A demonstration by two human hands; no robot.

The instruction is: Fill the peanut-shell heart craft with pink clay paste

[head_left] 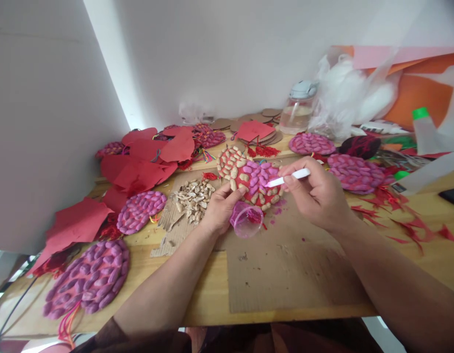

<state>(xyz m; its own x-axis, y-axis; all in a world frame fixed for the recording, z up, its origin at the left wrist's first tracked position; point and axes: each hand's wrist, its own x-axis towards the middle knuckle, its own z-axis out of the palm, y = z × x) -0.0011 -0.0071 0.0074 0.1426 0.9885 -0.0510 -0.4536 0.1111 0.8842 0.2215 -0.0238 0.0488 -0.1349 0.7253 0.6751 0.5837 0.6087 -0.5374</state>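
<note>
My left hand [220, 207] is closed on the near edge of a red disc covered with peanut shells [258, 184], partly painted pink. A small clear cup with pink paint [246, 219] lies tipped against that hand; whether the fingers hold it I cannot tell. My right hand [317, 193] pinches a white paintbrush [290, 177] whose tip rests on the pink shells. A second, unpainted shell disc [229, 162] lies just behind the one being held. Both hands work above a sheet of brown cardboard [293, 264].
Finished pink shell discs lie at the near left [89, 279], mid left [141, 211] and back right [355, 172]. A pile of loose shells [193, 197], red paper pieces [146, 162], a water bottle [298, 109], white stuffing and a phone [452, 195] crowd the wooden table [414, 255].
</note>
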